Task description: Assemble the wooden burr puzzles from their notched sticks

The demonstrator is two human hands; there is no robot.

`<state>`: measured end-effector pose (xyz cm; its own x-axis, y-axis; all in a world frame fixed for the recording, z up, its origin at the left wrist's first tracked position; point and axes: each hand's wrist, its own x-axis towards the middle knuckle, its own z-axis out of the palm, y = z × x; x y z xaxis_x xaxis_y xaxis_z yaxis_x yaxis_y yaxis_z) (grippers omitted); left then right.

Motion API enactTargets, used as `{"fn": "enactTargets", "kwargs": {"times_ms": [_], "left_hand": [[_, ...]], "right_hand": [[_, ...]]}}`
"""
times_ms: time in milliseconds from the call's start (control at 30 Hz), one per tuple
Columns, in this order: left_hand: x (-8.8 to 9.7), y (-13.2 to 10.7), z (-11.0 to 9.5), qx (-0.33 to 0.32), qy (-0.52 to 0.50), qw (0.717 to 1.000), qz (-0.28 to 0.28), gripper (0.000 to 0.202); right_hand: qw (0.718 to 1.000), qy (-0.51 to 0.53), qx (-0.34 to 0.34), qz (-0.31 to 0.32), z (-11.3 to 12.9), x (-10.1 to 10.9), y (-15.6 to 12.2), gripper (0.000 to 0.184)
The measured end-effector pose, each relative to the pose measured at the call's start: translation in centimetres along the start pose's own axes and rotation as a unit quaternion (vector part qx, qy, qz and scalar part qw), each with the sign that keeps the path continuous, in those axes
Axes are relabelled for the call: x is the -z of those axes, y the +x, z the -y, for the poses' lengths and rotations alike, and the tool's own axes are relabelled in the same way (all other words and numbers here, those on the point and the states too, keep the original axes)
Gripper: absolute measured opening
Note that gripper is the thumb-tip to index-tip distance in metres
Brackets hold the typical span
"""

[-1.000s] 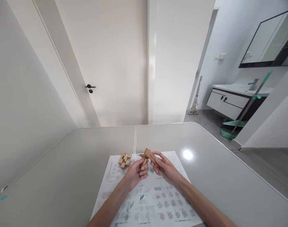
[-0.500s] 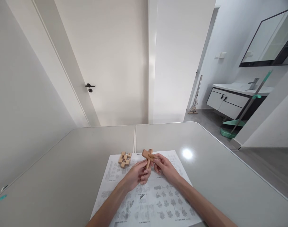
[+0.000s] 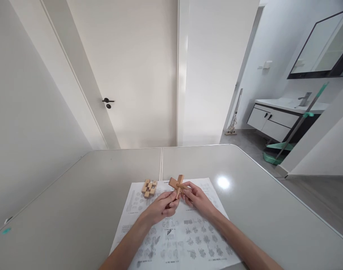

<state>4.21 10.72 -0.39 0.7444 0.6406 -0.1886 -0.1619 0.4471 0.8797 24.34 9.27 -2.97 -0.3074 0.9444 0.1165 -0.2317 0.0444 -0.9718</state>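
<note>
Both my hands hold a small wooden interlocking puzzle [image 3: 174, 183] whose bars cross each other above the printed sheet. My left hand [image 3: 163, 205] pinches its lower end between thumb and fingers. From the other side, my right hand [image 3: 196, 197] grips the end of a crossing bar; its fingertips partly cover the wood. A second wooden puzzle [image 3: 149, 188], a cluster of pale cube-like blocks, rests on the top left of the instruction sheet [image 3: 174, 245]. Printed on that sheet are several rows of small grey diagrams, partly hidden by my forearms.
The grey table [image 3: 75, 202] has a seam running away from me and a bright light reflection at right. Beyond its far edge stands a white door [image 3: 137, 75] with a black handle. A mop [image 3: 235, 116], a sink cabinet [image 3: 269, 116] and a green dustpan [image 3: 272, 157] are at right.
The upright bar of the held puzzle shows more above the crossing piece and tilts slightly. My left fingers have curled closer under it. The view has shifted a little.
</note>
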Motion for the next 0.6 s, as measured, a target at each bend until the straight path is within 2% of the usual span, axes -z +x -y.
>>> {"fn": "enactTargets", "kwargs": {"times_ms": [300,600], "left_hand": [[-0.06,-0.25,-0.23,0.003,-0.009,1.0,0.005,0.032],[-0.19,0.08,-0.65,-0.009,-0.033,0.999,-0.037,0.04]], "right_hand": [[1.0,0.018,-0.005,0.024,0.12,0.09,-0.15,0.038],[0.998,0.017,-0.016,0.056,0.3,-0.15,-0.19,0.043]]}}
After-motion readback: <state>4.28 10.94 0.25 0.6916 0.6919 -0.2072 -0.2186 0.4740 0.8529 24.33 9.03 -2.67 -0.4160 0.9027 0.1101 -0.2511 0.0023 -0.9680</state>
